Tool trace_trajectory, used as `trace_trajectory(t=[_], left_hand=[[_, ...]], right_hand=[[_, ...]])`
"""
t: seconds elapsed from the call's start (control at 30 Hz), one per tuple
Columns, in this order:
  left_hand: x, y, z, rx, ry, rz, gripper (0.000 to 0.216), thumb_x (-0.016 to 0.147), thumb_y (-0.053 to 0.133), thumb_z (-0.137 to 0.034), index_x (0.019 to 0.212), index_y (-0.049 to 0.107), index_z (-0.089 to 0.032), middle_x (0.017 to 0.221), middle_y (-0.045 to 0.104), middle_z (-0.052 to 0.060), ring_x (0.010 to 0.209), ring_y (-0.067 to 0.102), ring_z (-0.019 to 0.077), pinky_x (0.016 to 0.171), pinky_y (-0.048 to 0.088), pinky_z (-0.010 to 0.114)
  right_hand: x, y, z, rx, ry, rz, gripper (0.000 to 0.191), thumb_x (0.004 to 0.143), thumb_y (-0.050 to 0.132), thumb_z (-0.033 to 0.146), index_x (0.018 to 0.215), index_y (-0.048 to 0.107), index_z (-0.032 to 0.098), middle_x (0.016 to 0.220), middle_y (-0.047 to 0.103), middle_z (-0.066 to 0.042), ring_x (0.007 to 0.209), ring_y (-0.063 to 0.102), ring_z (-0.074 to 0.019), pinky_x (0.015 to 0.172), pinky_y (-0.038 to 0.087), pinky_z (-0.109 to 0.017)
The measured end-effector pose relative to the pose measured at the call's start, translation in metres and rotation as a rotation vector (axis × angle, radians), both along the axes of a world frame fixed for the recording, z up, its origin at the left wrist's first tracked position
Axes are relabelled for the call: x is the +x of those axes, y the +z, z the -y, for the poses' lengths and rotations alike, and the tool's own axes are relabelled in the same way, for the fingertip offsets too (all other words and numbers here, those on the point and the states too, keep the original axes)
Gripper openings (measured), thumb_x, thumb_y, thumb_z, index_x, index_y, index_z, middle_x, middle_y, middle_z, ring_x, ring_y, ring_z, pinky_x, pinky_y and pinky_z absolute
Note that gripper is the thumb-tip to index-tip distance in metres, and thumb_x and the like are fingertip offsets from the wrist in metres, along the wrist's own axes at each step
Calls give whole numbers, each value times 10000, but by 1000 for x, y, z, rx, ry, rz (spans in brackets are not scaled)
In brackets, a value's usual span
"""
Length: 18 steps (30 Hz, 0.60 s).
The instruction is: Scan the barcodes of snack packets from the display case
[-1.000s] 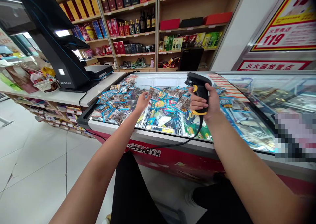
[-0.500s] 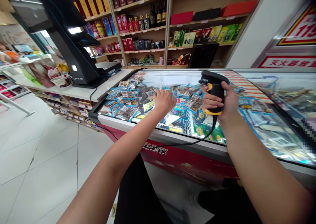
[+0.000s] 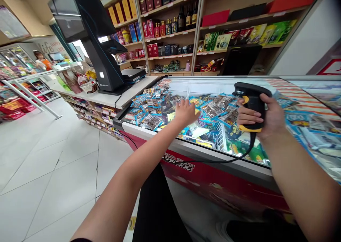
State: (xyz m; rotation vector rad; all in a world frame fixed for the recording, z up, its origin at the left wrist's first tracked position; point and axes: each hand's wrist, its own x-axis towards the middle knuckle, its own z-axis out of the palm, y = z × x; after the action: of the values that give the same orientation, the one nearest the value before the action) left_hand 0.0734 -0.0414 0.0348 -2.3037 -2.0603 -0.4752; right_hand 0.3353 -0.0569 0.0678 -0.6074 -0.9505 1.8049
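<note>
My right hand (image 3: 266,117) is closed around a black and yellow barcode scanner (image 3: 252,105), held above the chest freezer (image 3: 207,153); its black cable hangs down over the freezer's front edge. My left hand (image 3: 185,113) reaches over the freezer among the packaged ice creams (image 3: 154,108) piled inside. Its fingers curl downward onto the packets, and whether they hold one is hidden.
A black checkout terminal (image 3: 99,39) stands on the white counter (image 3: 106,98) left of the freezer. Shelves of boxes and bottles (image 3: 170,21) line the back wall. A person in orange (image 3: 42,60) stands far left. White tiled floor (image 3: 39,156) lies to my left.
The view has swung left, so the freezer and both hands sit further right in frame. My left hand drew back a little from the far packets toward the middle of the pile. The scanner stays gripped.
</note>
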Motion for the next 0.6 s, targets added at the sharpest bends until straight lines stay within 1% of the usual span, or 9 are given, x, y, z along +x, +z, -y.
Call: trace_trajectory(t=[0.1,0.13,0.2,0.23,0.3,0.37,0.47,0.53,0.6], left_hand=[[-59,24,-2,89,231,-62,524,1075,621,-441,1469,722,-110,1651,581,326,1602,474,515,1310,369,681],[-82,31,-2,90,324,-47,491,1068,634,-420,1431,736,-105,1642,583,342,1560,521,530,1268,407,687],[-125,41,1,23,515,9,469,1069,637,-441,1366,747,-95,1530,653,369,1393,663,544,1142,509,680],[-143,44,3,18,570,17,471,1070,643,-474,1333,750,-99,1461,695,367,1349,695,544,1112,531,671],[-168,45,7,-8,617,15,484,1047,697,-547,1264,750,-117,1352,755,346,1318,727,542,1082,558,648],[-178,41,10,-18,610,27,498,1025,747,-573,1249,735,-128,1340,771,337,1325,738,532,1080,572,626],[-176,37,10,-45,585,74,505,1009,799,-532,1311,700,-141,1434,748,336,1392,711,519,1153,537,652],[-171,38,9,-72,593,108,495,988,835,-494,1327,686,-165,1463,744,312,1419,695,504,1197,507,662],[-166,40,8,-65,597,124,385,1014,807,-424,1296,690,-191,1443,760,272,1410,702,470,1204,509,631]], right_hand=[[-1,0,0,-27,18,-26,330,885,825,450,957,667,169,608,242,162,554,-50,-17,489,171,-144],[-2,0,0,-33,22,-28,331,880,825,448,954,668,166,604,255,161,553,-46,-17,490,173,-145],[-4,1,1,-43,27,-24,324,887,814,452,952,671,168,595,276,156,547,-33,-19,492,180,-149],[-5,1,2,-49,28,-21,316,903,797,458,949,673,171,590,283,152,542,-25,-21,493,183,-152],[-7,1,3,-63,27,-21,300,953,740,467,949,680,172,583,291,146,527,-7,-22,497,187,-153],[-8,1,3,-76,33,-25,308,1003,675,472,947,683,169,579,301,138,508,20,-18,499,185,-153],[-7,-3,0,-93,78,-29,298,1030,658,456,960,676,168,584,323,130,475,82,-10,497,212,-149],[-5,-7,-6,-89,137,-30,293,971,753,455,973,669,174,576,340,129,459,103,-13,474,255,-151],[-2,-12,-13,-71,216,-28,367,856,880,449,986,660,185,559,362,128,457,91,-22,442,309,-164]])
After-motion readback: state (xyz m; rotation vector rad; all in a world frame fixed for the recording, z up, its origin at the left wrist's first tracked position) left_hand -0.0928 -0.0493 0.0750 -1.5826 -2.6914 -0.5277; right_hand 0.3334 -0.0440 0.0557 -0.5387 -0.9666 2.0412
